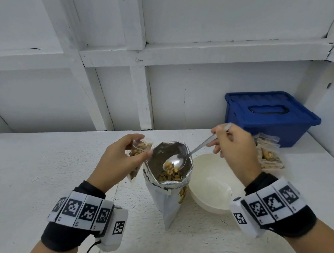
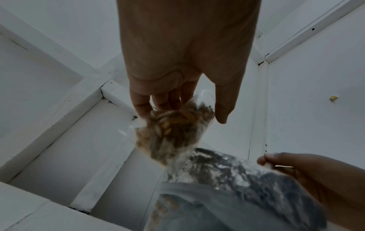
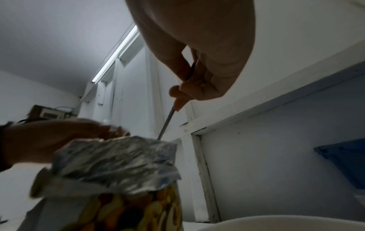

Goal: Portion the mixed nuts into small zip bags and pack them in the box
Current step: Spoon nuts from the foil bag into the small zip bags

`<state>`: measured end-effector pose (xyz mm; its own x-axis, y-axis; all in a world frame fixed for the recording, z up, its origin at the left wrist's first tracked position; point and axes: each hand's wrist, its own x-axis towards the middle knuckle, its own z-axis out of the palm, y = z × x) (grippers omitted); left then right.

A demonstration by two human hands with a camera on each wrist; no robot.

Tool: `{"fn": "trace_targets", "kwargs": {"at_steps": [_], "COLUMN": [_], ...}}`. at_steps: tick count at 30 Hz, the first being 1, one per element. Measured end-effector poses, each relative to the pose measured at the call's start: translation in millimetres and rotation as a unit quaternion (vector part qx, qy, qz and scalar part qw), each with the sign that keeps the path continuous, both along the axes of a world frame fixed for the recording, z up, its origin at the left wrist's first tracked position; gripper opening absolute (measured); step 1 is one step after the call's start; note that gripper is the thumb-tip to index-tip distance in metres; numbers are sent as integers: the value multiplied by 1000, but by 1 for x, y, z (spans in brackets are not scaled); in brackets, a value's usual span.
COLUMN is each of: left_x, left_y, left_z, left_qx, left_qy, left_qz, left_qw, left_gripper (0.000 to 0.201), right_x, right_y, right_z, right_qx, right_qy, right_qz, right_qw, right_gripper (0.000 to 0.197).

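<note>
White desk (image 1: 43, 170) against a white wall. At centre frame, your right hand (image 1: 236, 146) pinches a spoon (image 1: 175, 162) inside the foil nut bag (image 1: 167, 167). Your left hand (image 1: 120, 160) grips a soft, light zip bag (image 1: 138, 150) just left; hold its rim. The blue box (image 1: 268, 115) sits right, lid closed.

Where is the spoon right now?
In the head view the spoon is at centre, its bowl inside the open foil bag just above the nuts, its handle held by the right hand, left of the white bowl.
</note>
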<state>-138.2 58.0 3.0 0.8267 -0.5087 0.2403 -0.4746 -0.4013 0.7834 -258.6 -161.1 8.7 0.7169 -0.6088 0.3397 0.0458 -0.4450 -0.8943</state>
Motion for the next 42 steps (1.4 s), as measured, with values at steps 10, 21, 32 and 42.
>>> {"fn": "trace_targets", "kwargs": {"at_steps": [10,21,32,42], "left_x": [-16,-32,-24,3], "left_y": [-26,-48,-43,-15], "left_z": [25,31,22,10], "left_qx": [-168,-257,-238,-66], "left_qy": [20,122,44,-58], "left_qz": [8,-70,-54,-12], "left_qw": [986,956,969,996], "left_gripper": [33,52,15,21], "right_x": [7,18,14,-1], "right_y": [24,42,28,-16], "right_z": [-16,9,19,37], "right_qx": [-221,-245,-44,49], "right_qy": [103,27,-2,-58], "right_qz": [122,126,172,86], "right_qw": [962,961,984,993], "right_gripper": [4,46,11,11]}}
